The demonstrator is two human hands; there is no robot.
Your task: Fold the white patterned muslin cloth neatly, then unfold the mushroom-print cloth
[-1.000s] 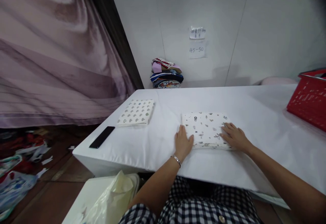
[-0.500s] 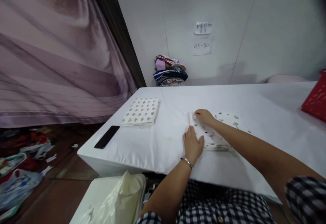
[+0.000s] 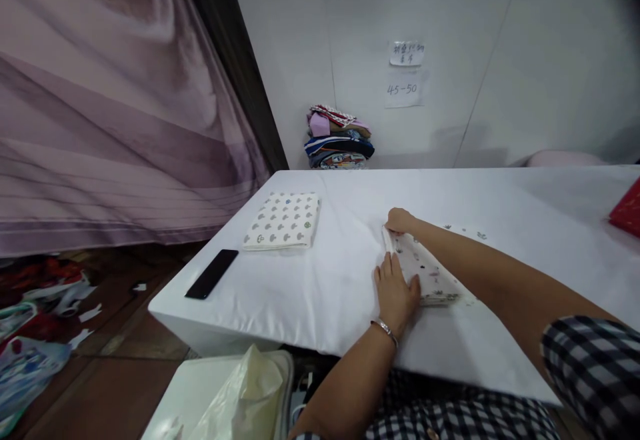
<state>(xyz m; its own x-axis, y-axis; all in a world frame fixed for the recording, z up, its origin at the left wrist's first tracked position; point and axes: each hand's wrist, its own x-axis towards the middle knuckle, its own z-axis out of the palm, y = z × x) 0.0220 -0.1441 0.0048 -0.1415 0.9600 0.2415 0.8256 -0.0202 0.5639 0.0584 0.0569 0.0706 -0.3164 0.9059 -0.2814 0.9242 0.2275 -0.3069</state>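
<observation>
A white cloth (image 3: 426,268) with small plant prints lies folded in layers on the white-covered table (image 3: 345,300). My right hand (image 3: 401,221) is closed on the cloth's far left corner, which is lifted a little and slants. My left hand (image 3: 397,299) lies flat on the cloth's near left edge, fingers stretched out and thumb apart. My right forearm hides part of the cloth. Farther left, apart from both hands, rests a neatly folded white cloth with grey mushroom-like prints (image 3: 284,221).
A black phone (image 3: 212,274) lies near the table's left edge. Folded fabrics (image 3: 340,137) are stacked by the wall. At the far right is a red object (image 3: 626,210). Below the table, a pale plastic bag (image 3: 245,393) sits on a white lid (image 3: 175,393).
My right hand has pulled the cloth's far left corner up from the table. My left hand still presses near the edge. The camera view has shifted slightly.
</observation>
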